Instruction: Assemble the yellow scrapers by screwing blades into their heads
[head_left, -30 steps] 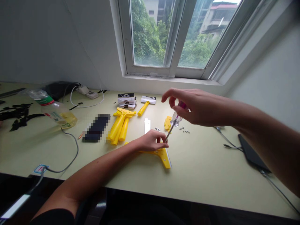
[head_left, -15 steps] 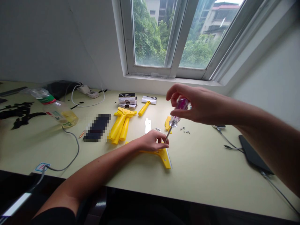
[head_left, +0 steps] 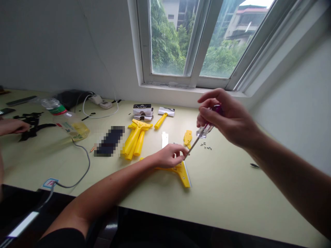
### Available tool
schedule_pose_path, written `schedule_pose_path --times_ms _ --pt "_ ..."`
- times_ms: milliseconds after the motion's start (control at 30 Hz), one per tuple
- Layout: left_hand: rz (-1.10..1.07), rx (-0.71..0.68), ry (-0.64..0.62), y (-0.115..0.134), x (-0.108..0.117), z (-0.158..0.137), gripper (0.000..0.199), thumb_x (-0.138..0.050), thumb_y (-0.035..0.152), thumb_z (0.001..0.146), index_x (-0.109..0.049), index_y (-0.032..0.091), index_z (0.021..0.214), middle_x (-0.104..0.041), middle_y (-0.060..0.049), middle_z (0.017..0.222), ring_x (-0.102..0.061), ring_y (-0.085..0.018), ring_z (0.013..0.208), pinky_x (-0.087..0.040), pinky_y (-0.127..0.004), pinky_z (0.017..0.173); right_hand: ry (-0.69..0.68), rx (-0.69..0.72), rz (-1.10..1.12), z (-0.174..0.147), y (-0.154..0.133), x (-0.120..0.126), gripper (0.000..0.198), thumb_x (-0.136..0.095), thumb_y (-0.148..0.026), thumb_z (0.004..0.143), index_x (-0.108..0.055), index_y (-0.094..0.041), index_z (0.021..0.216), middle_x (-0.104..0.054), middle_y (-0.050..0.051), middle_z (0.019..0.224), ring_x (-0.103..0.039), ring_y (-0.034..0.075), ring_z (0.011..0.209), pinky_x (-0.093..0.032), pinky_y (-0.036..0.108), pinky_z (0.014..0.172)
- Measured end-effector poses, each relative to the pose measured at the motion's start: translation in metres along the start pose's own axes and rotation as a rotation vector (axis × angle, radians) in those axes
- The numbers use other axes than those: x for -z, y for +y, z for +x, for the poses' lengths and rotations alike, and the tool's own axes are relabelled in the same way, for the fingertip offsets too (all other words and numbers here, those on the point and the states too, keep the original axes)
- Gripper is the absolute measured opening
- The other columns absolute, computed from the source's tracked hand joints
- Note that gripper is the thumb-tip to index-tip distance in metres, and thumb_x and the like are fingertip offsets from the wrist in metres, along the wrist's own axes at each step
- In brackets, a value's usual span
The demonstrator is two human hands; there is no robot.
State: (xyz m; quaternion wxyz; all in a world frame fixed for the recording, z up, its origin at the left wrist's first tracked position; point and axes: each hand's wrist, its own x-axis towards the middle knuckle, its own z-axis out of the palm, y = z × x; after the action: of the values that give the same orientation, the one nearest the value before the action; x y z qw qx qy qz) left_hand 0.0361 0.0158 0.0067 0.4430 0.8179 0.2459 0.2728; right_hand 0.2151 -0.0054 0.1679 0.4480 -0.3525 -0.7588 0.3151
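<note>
My right hand point(head_left: 222, 115) is closed round the clear and purple handle of a screwdriver point(head_left: 193, 146). The shaft slants down and left, its tip at the fingertips of my left hand point(head_left: 171, 155). My left hand is closed on the head of a yellow scraper point(head_left: 183, 175) lying on the table. A pale blade edge runs along the scraper's right side, and a screw shows near its lower end. My left fingers hide the spot under the tip. Just beyond lie a yellow plastic piece point(head_left: 188, 137), a flat silver blade point(head_left: 164, 139) and several small screws point(head_left: 206, 146).
Several yellow scraper handles point(head_left: 136, 139) are piled left of my hand, beside a pixelated dark item point(head_left: 110, 141). Behind stand black-and-white packages point(head_left: 142, 111) and another scraper point(head_left: 161, 120). A bottle point(head_left: 71, 124), a cable point(head_left: 86, 168) and another person's hand point(head_left: 18, 126) are at the left.
My right hand has shifted right, and the screwdriver leans over further. The left hand stays on the scraper. Another person's hand has come into view at the left edge.
</note>
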Motion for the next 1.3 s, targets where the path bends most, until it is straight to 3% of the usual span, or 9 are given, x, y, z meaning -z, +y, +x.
schedule_pose_path --times_ms 133,233,367,533,1300 --pt "0.039 0.003 0.055 -0.001 0.000 0.001 0.038 -0.045 -0.002 0.070 -0.067 0.013 0.097 -0.065 -0.004 0.088 -0.055 -0.010 0.071 -0.044 -0.020 0.063 0.053 0.006 0.142 -0.005 -0.005 0.010 0.014 -0.061 -0.017 0.087 -0.053 -0.022 0.098 -0.049 -0.005 0.068 -0.055 0.010 0.056 -0.049 0.029 0.056" --pt "0.113 0.007 0.065 -0.003 0.000 0.001 0.031 -0.047 -0.001 0.071 -0.069 0.012 0.089 -0.064 -0.004 0.081 -0.053 -0.010 0.068 -0.044 -0.021 0.063 0.061 0.001 0.215 -0.017 -0.003 0.009 0.012 -0.060 -0.015 0.088 -0.053 -0.022 0.095 -0.049 -0.005 0.064 -0.053 0.010 0.054 -0.047 0.031 0.055" --pt "0.206 -0.020 -0.023 -0.004 0.000 0.001 0.017 -0.058 0.016 0.081 -0.072 0.016 0.089 -0.063 -0.004 0.085 -0.054 -0.012 0.070 -0.045 -0.023 0.069 0.063 0.000 0.298 -0.031 0.004 0.003 0.011 -0.059 -0.014 0.088 -0.053 -0.023 0.093 -0.049 -0.005 0.066 -0.051 0.010 0.054 -0.047 0.032 0.056" --pt "0.300 0.040 -0.159 -0.004 0.001 0.001 0.019 -0.072 0.035 0.076 -0.075 0.022 0.090 -0.062 -0.004 0.098 -0.058 -0.017 0.089 -0.045 -0.027 0.082 0.061 -0.032 0.317 -0.034 0.010 0.000 0.011 -0.058 -0.015 0.089 -0.053 -0.023 0.092 -0.052 -0.003 0.073 -0.051 0.010 0.056 -0.046 0.033 0.058" --pt "0.328 0.083 -0.195 -0.005 0.000 0.002 0.017 -0.071 0.037 0.077 -0.075 0.021 0.083 -0.059 -0.002 0.081 -0.056 -0.014 0.077 -0.041 -0.023 0.065 0.112 -0.039 0.275 -0.035 0.011 0.000 0.011 -0.059 -0.016 0.088 -0.053 -0.025 0.090 -0.049 -0.004 0.065 -0.052 0.012 0.055 -0.047 0.034 0.058"
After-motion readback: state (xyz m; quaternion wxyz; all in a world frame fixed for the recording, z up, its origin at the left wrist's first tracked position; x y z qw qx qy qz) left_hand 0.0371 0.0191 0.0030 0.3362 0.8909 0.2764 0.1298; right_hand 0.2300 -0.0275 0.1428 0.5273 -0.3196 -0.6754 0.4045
